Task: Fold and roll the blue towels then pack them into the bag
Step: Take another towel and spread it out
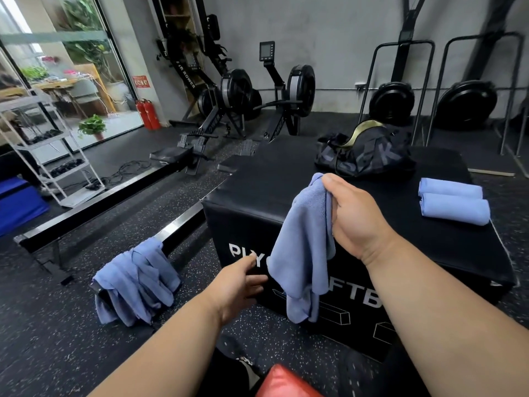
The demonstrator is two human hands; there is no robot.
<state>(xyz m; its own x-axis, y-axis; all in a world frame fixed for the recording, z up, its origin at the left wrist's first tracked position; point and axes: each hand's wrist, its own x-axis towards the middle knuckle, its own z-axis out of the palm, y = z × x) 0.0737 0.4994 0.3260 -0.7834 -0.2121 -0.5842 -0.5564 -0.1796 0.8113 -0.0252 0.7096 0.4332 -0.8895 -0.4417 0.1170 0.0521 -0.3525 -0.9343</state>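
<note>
Hanging over a low black rail [183,224] at the left is a heap of blue towels [134,285] — too tangled to count. The left hand [239,287] reaches with relaxed fingers, holding nothing, toward one hanging towel [303,253] that the right hand [352,216] clenches by its top edge in front of the black plyo box [257,219]. On the box sit one dark bag [366,153] and, rightmost, two rolled towels [453,200], touching.

held towel [303,247] hides the middle of the box lettering [357,295].
</note>
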